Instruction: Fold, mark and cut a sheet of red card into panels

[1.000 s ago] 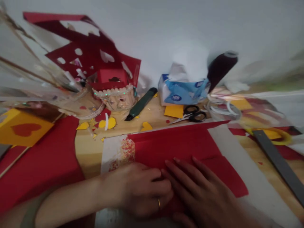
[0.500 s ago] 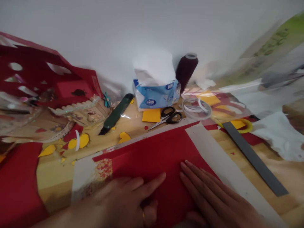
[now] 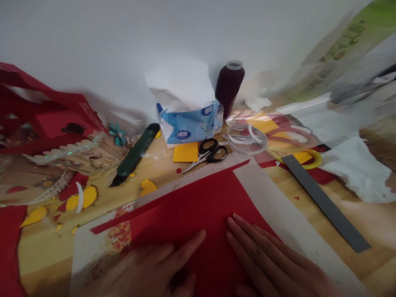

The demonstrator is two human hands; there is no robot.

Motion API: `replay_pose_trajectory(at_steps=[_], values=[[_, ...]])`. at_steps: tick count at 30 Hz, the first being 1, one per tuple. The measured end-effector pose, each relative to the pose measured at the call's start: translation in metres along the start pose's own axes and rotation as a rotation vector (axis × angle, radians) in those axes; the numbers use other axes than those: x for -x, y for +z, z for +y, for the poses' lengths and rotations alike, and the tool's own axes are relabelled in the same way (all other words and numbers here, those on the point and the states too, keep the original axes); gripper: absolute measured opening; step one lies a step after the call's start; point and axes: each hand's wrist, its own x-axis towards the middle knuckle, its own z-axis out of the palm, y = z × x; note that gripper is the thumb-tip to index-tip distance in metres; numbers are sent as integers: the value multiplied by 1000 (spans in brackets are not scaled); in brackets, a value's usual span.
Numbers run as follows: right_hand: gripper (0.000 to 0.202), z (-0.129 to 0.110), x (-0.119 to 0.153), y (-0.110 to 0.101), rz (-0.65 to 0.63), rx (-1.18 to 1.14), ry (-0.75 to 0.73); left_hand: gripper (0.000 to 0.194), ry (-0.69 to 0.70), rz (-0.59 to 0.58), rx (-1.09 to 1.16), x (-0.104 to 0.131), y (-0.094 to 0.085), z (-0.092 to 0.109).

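A sheet of red paper (image 3: 204, 202) lies over a white board (image 3: 260, 185) on the wooden table. My left hand (image 3: 154, 264) rests on the paper's left part, index finger stretched out and the other fingers curled less far forward. My right hand (image 3: 272, 260) lies flat on the paper's right part, fingers extended side by side. Neither hand grips anything visible. A patterned red and yellow patch (image 3: 119, 235) shows beside my left hand. The lower parts of both hands run out of view.
Beyond the paper are black-handled scissors (image 3: 213, 152), a green cutter (image 3: 136, 154), a tissue pack (image 3: 188, 123) and a dark thread cone (image 3: 229, 86). A grey ruler (image 3: 328, 202) lies right, a red craft house (image 3: 52, 119) stands left, with yellow scraps (image 3: 89, 196) near it.
The view has shifted, so most objects appear further left. Both hands remain on the red paper in nearly the same pose, sitting slightly lower in the picture.
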Motion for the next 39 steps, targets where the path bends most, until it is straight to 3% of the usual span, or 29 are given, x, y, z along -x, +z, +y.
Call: replay_pose_trajectory(at_steps=[3, 8, 15, 28, 32, 35, 39], values=[[36, -1, 1, -2, 5, 3, 0, 65, 52, 72, -55, 0, 10, -6], [35, -4, 1, -3, 23, 47, 4, 68, 50, 110, -65, -1, 11, -5], [35, -4, 0, -2, -6, 64, -25, 65, 17, -9, -27, 0, 4, -3], [33, -4, 2, -7, 26, -23, 18, 60, -46, -100, -14, -4, -13, 8], [35, -4, 8, -7, -1, -90, 29, 58, 68, 9, -69, -2, -11, 4], [42, -3, 15, -7, -109, -117, 4, 54, 236, 133, -189, 3, -5, -5], [58, -1, 20, -7, -215, -118, -29, 65, 436, 173, -425, 8, 2, -14]])
